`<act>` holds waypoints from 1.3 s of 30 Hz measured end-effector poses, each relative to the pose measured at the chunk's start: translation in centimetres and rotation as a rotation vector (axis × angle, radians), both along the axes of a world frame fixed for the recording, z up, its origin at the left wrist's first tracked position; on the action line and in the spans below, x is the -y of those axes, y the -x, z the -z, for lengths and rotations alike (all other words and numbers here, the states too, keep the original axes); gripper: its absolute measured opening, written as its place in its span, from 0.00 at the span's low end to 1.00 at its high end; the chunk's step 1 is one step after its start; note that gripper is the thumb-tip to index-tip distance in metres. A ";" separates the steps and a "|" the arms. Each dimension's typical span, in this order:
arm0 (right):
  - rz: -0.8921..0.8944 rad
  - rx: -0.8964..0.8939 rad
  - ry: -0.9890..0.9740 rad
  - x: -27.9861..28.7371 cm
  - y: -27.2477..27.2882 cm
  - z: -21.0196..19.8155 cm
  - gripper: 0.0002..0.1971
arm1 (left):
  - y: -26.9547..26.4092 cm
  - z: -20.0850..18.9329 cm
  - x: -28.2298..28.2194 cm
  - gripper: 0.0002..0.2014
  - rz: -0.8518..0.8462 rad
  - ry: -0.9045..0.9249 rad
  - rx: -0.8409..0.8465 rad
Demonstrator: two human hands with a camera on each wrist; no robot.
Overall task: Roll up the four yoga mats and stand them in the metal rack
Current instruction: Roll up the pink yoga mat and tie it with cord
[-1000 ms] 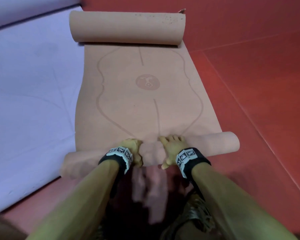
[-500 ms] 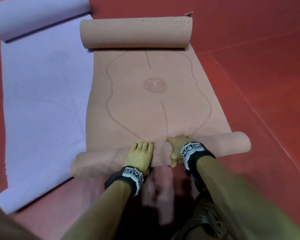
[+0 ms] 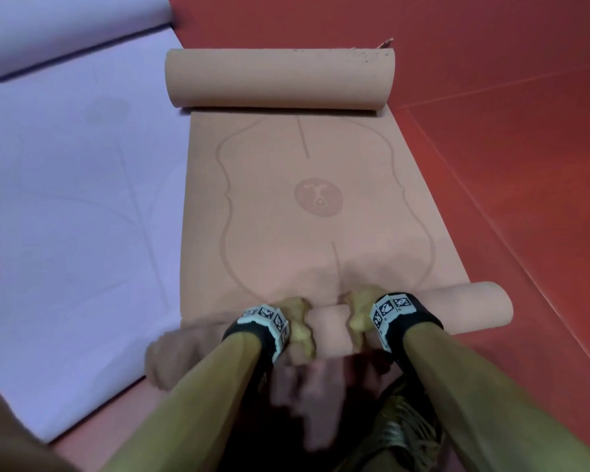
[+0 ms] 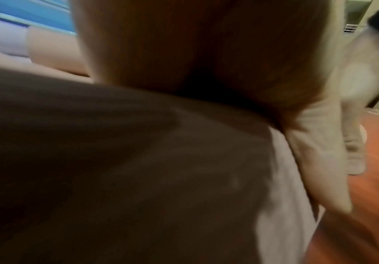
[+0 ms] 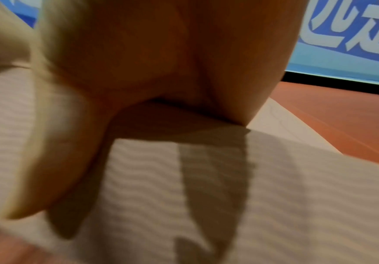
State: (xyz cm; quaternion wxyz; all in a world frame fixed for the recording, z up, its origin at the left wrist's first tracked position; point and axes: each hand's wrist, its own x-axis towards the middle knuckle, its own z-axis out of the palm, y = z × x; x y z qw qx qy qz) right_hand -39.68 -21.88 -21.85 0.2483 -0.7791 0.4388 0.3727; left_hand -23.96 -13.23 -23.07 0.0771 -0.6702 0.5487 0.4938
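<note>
A peach yoga mat (image 3: 286,206) lies flat on the red floor, with a loose roll at its far end (image 3: 280,80) and a thinner roll at its near end (image 3: 470,308). Both my hands are on the middle of the near roll, close together. My left hand (image 3: 297,321) curls over it, and my right hand (image 3: 356,308) wraps it with the thumb on the near side. In the right wrist view my right hand (image 5: 161,53) covers the ribbed roll (image 5: 229,196). The left wrist view shows my left hand (image 4: 195,53) on the shadowed roll (image 4: 139,178). The roll's left end is blurred.
A lavender mat (image 3: 82,216) lies flat directly left of the peach one, its far end rolled (image 3: 65,28). Red floor (image 3: 508,165) stretches to the right. A blue banner with white characters (image 5: 353,35) runs along the far wall. My knees are below the near roll.
My left hand has gone from lying flat on the roll to curling over it, closer to my right hand. The near roll has turned a little farther up the mat.
</note>
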 end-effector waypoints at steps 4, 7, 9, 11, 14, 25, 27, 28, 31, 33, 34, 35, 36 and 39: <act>-0.004 -0.038 -0.062 0.5 0.8 0.6 0.38 | 1.4 1.6 -1.5 0.41 0.133 0.183 0.058; 0.064 -0.025 -0.128 1.3 0.6 0.0 0.44 | 1.5 1.9 -2.7 0.48 0.411 0.477 0.320; 0.108 -0.016 -0.151 1.6 0.7 -0.2 0.48 | 2.6 1.8 -3.7 0.47 0.491 0.500 0.446; 0.112 -0.014 -0.162 1.6 0.5 -0.1 0.47 | 3.7 1.9 -4.2 0.44 0.486 0.485 0.492; 0.098 -0.005 -0.158 1.1 0.7 -0.1 0.40 | 3.6 1.7 -3.3 0.40 0.438 0.482 0.461; -0.077 0.086 0.217 -3.1 0.1 1.0 0.55 | -0.3 0.6 1.3 0.29 0.046 0.080 -0.082; -0.080 0.104 0.229 -3.0 0.2 1.3 0.52 | 0.0 0.9 0.8 0.37 0.153 0.187 -0.015; -0.072 0.104 0.209 -2.6 0.0 1.2 0.51 | 0.0 1.2 0.5 0.41 0.252 0.281 0.093; 0.010 0.084 0.102 -0.3 -1.0 0.9 0.45 | -0.1 1.3 0.3 0.49 0.447 0.497 0.336; 0.051 0.061 0.042 0.9 -1.8 0.6 0.46 | 0.4 0.7 -0.4 0.46 0.527 0.546 0.461; 0.059 0.046 0.027 1.2 -2.0 0.7 0.49 | 1.0 0.9 -1.0 0.40 0.538 0.554 0.512; 0.053 0.040 0.022 1.2 -2.1 0.8 0.50 | 1.4 0.8 -1.3 0.32 0.505 0.590 0.529; 0.040 0.043 0.031 1.1 -2.2 0.9 0.50 | 1.8 0.6 -1.5 0.28 0.446 0.588 0.507; 0.005 0.106 0.103 0.4 -1.5 1.2 0.51 | 2.2 0.0 -0.5 0.26 0.447 0.555 0.478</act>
